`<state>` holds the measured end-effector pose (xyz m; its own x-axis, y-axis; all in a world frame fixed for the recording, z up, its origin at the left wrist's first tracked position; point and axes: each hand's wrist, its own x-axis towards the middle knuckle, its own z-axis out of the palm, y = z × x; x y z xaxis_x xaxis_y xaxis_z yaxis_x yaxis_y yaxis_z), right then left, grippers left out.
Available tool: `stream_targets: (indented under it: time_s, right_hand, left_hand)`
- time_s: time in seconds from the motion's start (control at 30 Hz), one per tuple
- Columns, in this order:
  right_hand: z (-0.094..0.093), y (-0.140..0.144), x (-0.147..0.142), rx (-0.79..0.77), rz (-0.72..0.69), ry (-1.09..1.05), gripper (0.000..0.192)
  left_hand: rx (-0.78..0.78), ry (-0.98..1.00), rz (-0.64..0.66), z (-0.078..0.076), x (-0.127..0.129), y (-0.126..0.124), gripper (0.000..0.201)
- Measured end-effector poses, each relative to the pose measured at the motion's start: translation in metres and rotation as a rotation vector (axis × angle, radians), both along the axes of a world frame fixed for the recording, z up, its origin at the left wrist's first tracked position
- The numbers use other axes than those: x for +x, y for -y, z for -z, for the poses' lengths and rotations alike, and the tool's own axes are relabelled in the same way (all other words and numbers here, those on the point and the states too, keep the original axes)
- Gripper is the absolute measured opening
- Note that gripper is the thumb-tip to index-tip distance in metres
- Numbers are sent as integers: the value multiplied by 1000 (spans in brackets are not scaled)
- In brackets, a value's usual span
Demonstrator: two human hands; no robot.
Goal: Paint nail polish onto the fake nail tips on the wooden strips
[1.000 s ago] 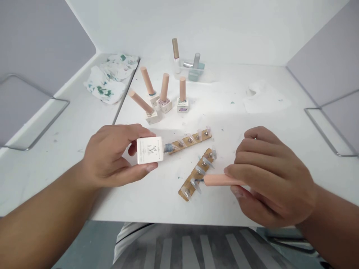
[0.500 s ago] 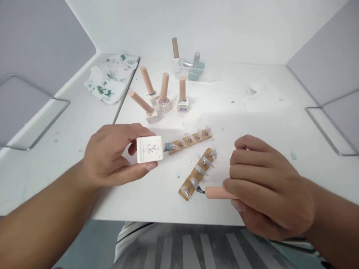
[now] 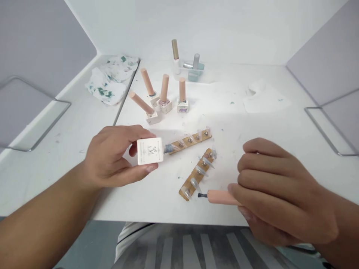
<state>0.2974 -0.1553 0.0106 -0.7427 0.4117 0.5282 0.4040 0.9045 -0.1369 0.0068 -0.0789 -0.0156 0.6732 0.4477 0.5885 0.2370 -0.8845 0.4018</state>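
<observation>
Here our left hand [image 3: 112, 158] has its fingers clamped round the bottle [image 3: 150, 151] above the worktop's [image 3: 252, 123] front edge, while our right hand [image 3: 280, 194] pinches the brush [image 3: 217, 196], tip beside the strip [image 3: 196, 173].

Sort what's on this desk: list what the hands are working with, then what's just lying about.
In use:
- left hand holding the open polish bottle
- right hand holding the brush cap
- near nail-tip strip

Lying about:
- far nail-tip strip
- four capped bottles
- stained wipes
- back bottles
</observation>
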Motion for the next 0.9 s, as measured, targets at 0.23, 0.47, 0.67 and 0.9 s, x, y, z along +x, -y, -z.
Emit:
stream_targets:
  time_s: [0.23, 0.47, 0.67, 0.9]
  right_hand:
    - [3, -2, -3, 118, 106, 24, 19]
    - [6, -6, -6, 114, 81, 45, 16]
    - [7, -4, -5, 74, 32, 49, 22]
    - [7, -2, -6, 41, -32, 22, 26]
  left_hand:
    - [-18, -6, 7, 1, 0, 0, 30]
    - [10, -17, 0, 1, 0, -1, 32]
    - [-32, 3, -9, 5, -3, 0, 33]
    - [-24, 6, 0, 5, -3, 0, 33]
